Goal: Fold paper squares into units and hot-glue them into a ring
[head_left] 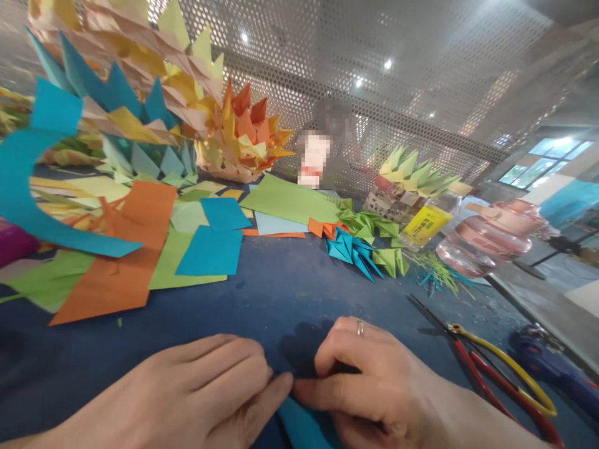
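Near the bottom centre, a piece of blue paper (pixel 306 427) lies on the dark blue table (pixel 281 299), partly covered by my hands. My left hand (pixel 210 386) rests over its left side, fingers together and bent, with the fingertips on the paper. My right hand (pixel 369 380), with a ring on one finger, has its fingers curled and its fingertips at the upper end of the paper. The fingertips of both hands nearly meet there. How much of the paper lies under my palms is hidden.
Scissors (pixel 456 330) and a glue gun (pixel 552 368) lie at right. Folded blue pieces (pixel 350 249), a pink bottle (pixel 491 237) and a yellow-labelled container (pixel 425 224) stand behind. Orange paper (pixel 126 255), blue sheets (pixel 210 249), a curled blue strip (pixel 19 181) and paper models (pixel 248 131) fill the left.
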Available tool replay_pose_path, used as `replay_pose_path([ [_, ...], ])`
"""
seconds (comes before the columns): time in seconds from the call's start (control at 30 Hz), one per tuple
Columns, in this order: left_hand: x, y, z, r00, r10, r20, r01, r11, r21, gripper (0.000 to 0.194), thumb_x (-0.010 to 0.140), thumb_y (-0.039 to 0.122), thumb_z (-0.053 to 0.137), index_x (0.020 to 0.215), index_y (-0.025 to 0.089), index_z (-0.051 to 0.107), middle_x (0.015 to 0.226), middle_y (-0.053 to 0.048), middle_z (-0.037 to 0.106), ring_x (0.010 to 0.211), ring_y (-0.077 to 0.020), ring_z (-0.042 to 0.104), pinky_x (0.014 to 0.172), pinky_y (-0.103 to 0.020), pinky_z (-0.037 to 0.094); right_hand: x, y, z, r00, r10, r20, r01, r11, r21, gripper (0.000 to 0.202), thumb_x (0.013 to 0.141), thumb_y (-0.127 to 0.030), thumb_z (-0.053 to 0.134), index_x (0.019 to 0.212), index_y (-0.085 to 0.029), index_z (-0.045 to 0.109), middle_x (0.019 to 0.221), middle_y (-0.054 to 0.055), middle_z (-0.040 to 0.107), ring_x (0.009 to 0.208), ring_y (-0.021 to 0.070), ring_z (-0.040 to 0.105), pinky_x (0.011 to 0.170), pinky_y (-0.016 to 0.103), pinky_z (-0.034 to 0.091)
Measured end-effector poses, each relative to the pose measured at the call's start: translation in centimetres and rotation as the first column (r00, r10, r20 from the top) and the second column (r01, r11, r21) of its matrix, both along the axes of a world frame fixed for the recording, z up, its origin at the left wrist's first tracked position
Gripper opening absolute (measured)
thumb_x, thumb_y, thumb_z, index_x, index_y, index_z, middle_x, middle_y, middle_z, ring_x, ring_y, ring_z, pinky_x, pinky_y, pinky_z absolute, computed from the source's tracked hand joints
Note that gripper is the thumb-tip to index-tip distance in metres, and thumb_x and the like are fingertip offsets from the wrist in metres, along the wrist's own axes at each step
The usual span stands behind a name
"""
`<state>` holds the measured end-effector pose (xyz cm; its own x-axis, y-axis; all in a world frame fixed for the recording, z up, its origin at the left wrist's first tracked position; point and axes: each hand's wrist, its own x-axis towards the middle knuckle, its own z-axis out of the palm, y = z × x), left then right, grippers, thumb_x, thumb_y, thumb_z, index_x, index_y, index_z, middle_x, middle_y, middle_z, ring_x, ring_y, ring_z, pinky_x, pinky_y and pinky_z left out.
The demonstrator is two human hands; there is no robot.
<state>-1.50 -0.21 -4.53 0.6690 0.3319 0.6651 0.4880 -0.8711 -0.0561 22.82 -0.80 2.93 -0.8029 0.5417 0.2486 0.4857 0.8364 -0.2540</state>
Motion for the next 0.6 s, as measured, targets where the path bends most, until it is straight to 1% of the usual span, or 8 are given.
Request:
replay_pose_path([
  [0.07,0.4,0.1,0.1,1.000,-0.025,0.010,0.024,0.999,0.035,0.035,0.101,0.030,0.030,0.104,0.021,0.064,0.081,-0.001,0.063,0.075,-0.0155,0.059,0.076,-0.025,0.048,0.1,-0.2,0.0,0.999,0.017,0.037,-0.019,0.998,0.067,0.026,0.092,-0.008,0.049,0.105,-0.016,0.070,0.086,0.005,0.064,0.078,0.0144,0.055,0.074,0.028,0.048],
  [0.13,0.7,0.1,0.2,1.000,-0.019,0.009,0.018,0.997,0.071,0.032,0.099,0.021,0.032,0.101,0.020,0.064,0.081,0.000,0.063,0.074,-0.0147,0.058,0.080,-0.025,0.047,0.0,-0.4,0.0,0.998,0.029,0.060,-0.036,0.992,0.123,0.026,0.096,-0.012,0.045,0.104,-0.013,0.070,0.084,0.006,0.064,0.077,0.0149,0.056,0.072,0.027,0.050],
  [0.2,0.8,0.1,0.2,1.000,-0.008,0.017,0.006,0.995,0.098,0.033,0.097,0.013,0.032,0.099,0.019,0.064,0.083,0.001,0.063,0.074,-0.0139,0.058,0.084,-0.025,0.047,-0.3,-0.5,-0.2,0.998,0.017,0.064,-0.028,0.985,0.172,0.030,0.099,-0.012,0.042,0.095,-0.012,0.071,0.079,0.005,0.064,0.074,0.0143,0.056,0.068,0.026,0.049],
  [0.27,0.8,0.0,0.1,1.000,-0.003,0.030,-0.001,0.994,0.111,0.034,0.096,0.009,0.031,0.098,0.019,0.064,0.086,0.000,0.063,0.077,-0.0138,0.059,0.088,-0.024,0.047,-0.6,-0.5,-0.8,0.999,-0.025,0.046,0.013,0.972,0.236,0.032,0.098,-0.011,0.044,0.080,-0.013,0.070,0.073,0.004,0.062,0.069,0.0130,0.055,0.064,0.025,0.047],
  [0.33,0.8,0.0,0.1,0.999,0.000,0.040,-0.005,0.993,0.119,0.034,0.095,0.008,0.032,0.099,0.019,0.064,0.088,0.001,0.064,0.079,-0.0133,0.060,0.092,-0.023,0.046,-0.8,-0.3,-1.7,0.998,-0.052,0.026,0.041,0.948,0.317,0.033,0.097,-0.009,0.047,0.071,-0.013,0.067,0.067,0.002,0.060,0.065,0.0126,0.054,0.060,0.025,0.045],
  [0.37,0.8,0.0,0.1,0.999,0.005,0.051,-0.011,0.993,0.120,0.034,0.095,0.008,0.033,0.099,0.019,0.064,0.088,0.002,0.065,0.079,-0.0127,0.060,0.094,-0.022,0.045,-0.9,-0.2,-2.0,0.999,-0.039,-0.002,0.037,0.928,0.370,0.034,0.096,-0.008,0.047,0.069,-0.013,0.067,0.064,0.001,0.058,0.062,0.0127,0.053,0.058,0.026,0.044],
  [0.5,0.6,-0.1,0.2,0.999,0.010,0.043,-0.014,0.995,0.103,0.035,0.097,0.010,0.032,0.103,0.020,0.065,0.091,0.004,0.067,0.088,-0.0111,0.062,0.110,-0.022,0.032,-0.5,-0.1,-2.5,0.994,0.076,-0.076,-0.024,0.846,0.533,0.036,0.090,0.000,0.044,0.064,-0.014,0.065,0.060,0.001,0.056,0.055,0.0132,0.048,0.051,0.028,0.042],
  [0.6,0.2,-0.2,0.0,0.999,0.006,0.035,-0.008,0.997,0.071,0.034,0.099,0.015,0.034,0.107,0.022,0.066,0.100,0.005,0.069,0.098,-0.0101,0.062,0.112,-0.021,0.031,-0.2,-0.7,-2.0,1.000,-0.026,0.012,0.016,0.840,0.542,0.037,0.086,0.004,0.044,0.061,-0.015,0.063,0.061,0.002,0.057,0.058,0.0137,0.051,0.057,0.028,0.047],
])
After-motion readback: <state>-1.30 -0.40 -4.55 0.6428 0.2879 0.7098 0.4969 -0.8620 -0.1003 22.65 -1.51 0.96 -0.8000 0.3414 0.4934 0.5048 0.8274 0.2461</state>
